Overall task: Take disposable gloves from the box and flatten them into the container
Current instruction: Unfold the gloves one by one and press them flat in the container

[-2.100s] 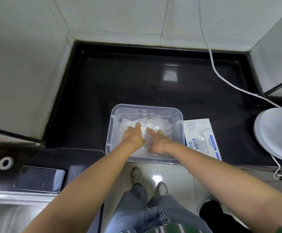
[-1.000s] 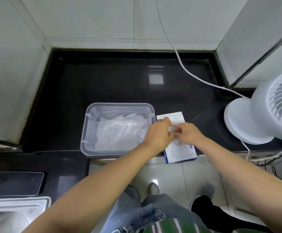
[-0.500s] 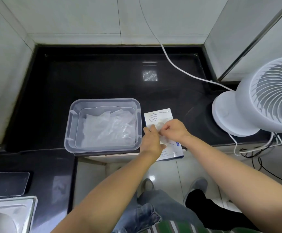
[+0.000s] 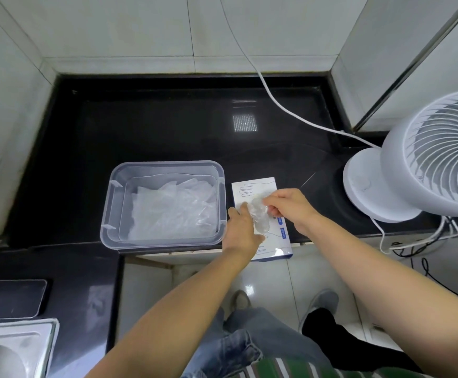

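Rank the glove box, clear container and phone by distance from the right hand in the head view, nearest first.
1. Glove box, directly beneath the right hand, which pinches a glove.
2. Clear container, beside the box on its left.
3. Phone, far left, at the picture's edge.

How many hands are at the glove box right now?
2: left hand rests on the left side of the box; right hand pinches a glove above its middle.

No text was legible; blue labels (image 4: 283,228) on the glove box (image 4: 252,186) and a mark on the fan (image 4: 440,148) were too small.
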A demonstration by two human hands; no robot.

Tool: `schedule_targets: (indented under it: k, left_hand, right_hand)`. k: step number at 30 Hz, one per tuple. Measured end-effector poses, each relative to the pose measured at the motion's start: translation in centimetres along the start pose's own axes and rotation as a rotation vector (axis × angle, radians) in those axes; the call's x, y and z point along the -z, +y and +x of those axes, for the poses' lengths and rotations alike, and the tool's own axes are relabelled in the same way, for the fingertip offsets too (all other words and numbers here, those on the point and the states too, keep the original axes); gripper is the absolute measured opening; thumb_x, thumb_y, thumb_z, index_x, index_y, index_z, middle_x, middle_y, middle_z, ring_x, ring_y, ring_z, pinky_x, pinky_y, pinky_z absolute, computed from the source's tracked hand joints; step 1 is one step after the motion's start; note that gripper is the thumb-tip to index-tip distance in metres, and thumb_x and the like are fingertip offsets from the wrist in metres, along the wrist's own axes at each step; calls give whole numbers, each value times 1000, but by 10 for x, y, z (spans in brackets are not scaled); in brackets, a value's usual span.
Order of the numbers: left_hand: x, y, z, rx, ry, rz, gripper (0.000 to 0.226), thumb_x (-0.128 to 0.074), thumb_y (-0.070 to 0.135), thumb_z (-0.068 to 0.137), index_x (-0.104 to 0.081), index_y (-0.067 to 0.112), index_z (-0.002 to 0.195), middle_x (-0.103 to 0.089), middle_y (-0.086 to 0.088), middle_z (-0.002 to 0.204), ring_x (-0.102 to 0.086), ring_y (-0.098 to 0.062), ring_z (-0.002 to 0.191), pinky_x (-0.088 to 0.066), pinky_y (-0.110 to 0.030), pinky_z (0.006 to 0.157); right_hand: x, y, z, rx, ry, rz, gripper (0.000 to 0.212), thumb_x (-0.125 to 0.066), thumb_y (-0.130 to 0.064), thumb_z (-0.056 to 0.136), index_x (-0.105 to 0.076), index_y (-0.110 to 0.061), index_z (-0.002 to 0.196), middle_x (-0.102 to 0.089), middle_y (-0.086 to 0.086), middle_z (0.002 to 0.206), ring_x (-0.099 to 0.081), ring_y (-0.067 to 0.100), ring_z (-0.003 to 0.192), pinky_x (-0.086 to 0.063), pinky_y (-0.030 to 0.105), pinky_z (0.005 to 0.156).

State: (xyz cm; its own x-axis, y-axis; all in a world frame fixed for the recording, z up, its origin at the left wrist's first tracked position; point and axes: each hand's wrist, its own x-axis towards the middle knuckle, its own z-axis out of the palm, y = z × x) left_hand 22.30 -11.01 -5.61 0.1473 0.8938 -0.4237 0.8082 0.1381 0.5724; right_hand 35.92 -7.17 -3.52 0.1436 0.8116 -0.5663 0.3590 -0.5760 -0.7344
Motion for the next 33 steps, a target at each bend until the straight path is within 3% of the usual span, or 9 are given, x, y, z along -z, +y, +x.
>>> schedule_targets:
  k: [3, 8, 11, 14, 19, 24, 27, 30, 33]
  left_hand:
    - [-1, -2, 0, -2, -2, -4, 83, -77, 21, 82, -24, 16, 145, -35, -9, 128, -55, -23, 111, -46, -25, 89]
    - [-2, -4, 3, -1, -21, 7, 86, -76, 21, 82, -21, 16, 147, -33, -9, 130, -55, -25, 111, -48, -29, 89]
    - [-2, -4, 3, -4, -31, 19, 88, -76, 23, 82, -18, 16, 149, -33, -10, 132, -54, -26, 112, -49, -32, 93]
    - [-3, -5, 4, -2, -46, 36, 89, -74, 24, 84, -15, 14, 151, -31, -11, 133, -53, -26, 113, -48, -31, 93]
    - [-3, -3, 5, 6, -49, 38, 83, -73, 25, 85, -22, 11, 149, -33, -11, 130, -54, -25, 111, -46, -30, 94]
    - [-4, -4, 5, 9, -53, 52, 85, -71, 28, 86, -19, 12, 150, -30, -11, 136, -53, -28, 114, -45, -32, 96]
    - [-5, -4, 6, 10, -60, 47, 85, -72, 27, 86, -18, 12, 151, -30, -11, 136, -53, -28, 115, -45, -32, 97]
    - [-4, -5, 6, 9, -65, -5, 82, -69, 24, 87, -17, 16, 150, -29, -10, 133, -54, -29, 113, -46, -32, 89]
    - [-5, -6, 7, 0, -61, 31, 86, -69, 25, 87, -14, 15, 152, -28, -11, 135, -55, -30, 111, -47, -33, 90]
  right_hand:
    - [-1, 3, 0, -20, 15, 8, 21, -63, -16, 93, -70, 3, 88, -63, 4, 70, -57, 12, 63, -49, 22, 64]
    - [6, -9, -2, 23, -58, 29, 24, -57, -20, 95, -67, -4, 80, -63, 6, 75, -57, 17, 75, -50, 25, 71]
    - [9, -11, -5, 32, -127, -167, 28, -68, -28, 90, -70, 0, 89, -68, 10, 82, -60, 14, 73, -49, 25, 68]
    - [6, -4, -6, 135, -83, -316, 18, -72, -18, 86, -73, 0, 81, -70, 15, 85, -59, 16, 70, -52, 29, 70]
    - [12, -3, -8, 164, -40, -124, 22, -66, -19, 93, -67, -2, 78, -66, 7, 75, -61, 15, 70, -51, 27, 73]
    - [7, 10, -13, 7, -98, 37, 34, -42, -25, 105, -66, -2, 103, -63, 7, 83, -57, 18, 76, -52, 23, 70]
    - [7, 11, -14, -32, -185, 134, 31, -42, -26, 102, -67, -8, 109, -65, 4, 85, -60, 14, 76, -57, 31, 80]
    - [9, 16, -18, 24, -292, -36, 18, -55, -13, 90, -63, -6, 104, -64, 2, 89, -58, 12, 78, -51, 25, 71]
    - [4, 28, -13, 129, -83, -328, 14, -66, -4, 81, -68, -11, 94, -69, 10, 87, -58, 17, 73, -52, 34, 69]
